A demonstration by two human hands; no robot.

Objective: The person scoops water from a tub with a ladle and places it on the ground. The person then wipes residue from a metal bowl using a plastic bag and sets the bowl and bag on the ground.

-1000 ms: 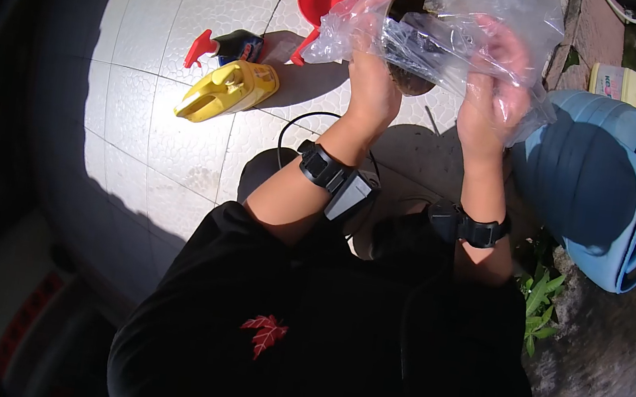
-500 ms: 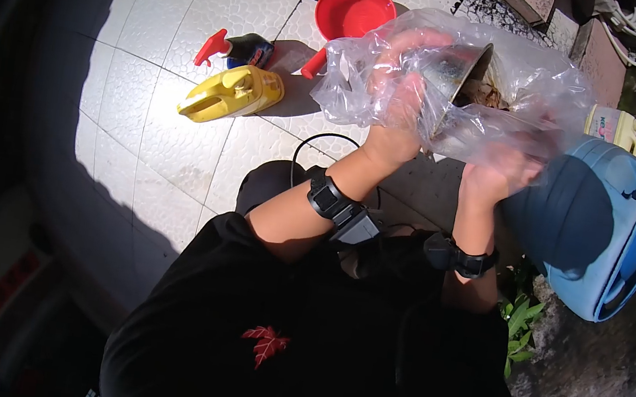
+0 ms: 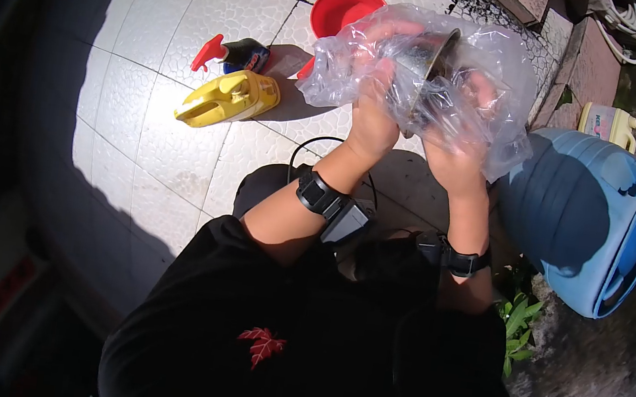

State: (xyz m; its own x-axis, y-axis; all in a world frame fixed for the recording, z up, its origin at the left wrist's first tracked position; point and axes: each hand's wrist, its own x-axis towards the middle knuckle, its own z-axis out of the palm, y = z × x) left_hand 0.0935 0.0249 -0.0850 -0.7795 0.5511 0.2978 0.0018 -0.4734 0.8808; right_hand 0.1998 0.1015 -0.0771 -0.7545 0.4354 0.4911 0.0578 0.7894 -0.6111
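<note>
A clear plastic bag (image 3: 511, 71) is bunched around a metal bowl (image 3: 416, 55), which is tipped on its side with its rim facing right. My left hand (image 3: 373, 113) is closed around the bowl's outer side, with the film over my fingers. On the rim side, my right hand (image 3: 457, 148) grips the crumpled bag, its fingers partly veiled by plastic and slightly blurred. The bowl's inside is mostly hidden by film and glare.
A red dipper (image 3: 344, 9) sits behind the bag. To the left are a yellow jug (image 3: 227, 98) and a spray bottle (image 3: 244, 56) with a red trigger. A blue barrel (image 3: 574, 208) lies at right, near a cream jug (image 3: 609, 124) and green plant (image 3: 517, 321).
My right hand has moved left towards the bowl, gathering the bag in. The bowl and left hand have shifted slightly left. Brown matter seen earlier at the bowl's mouth is now out of sight.
</note>
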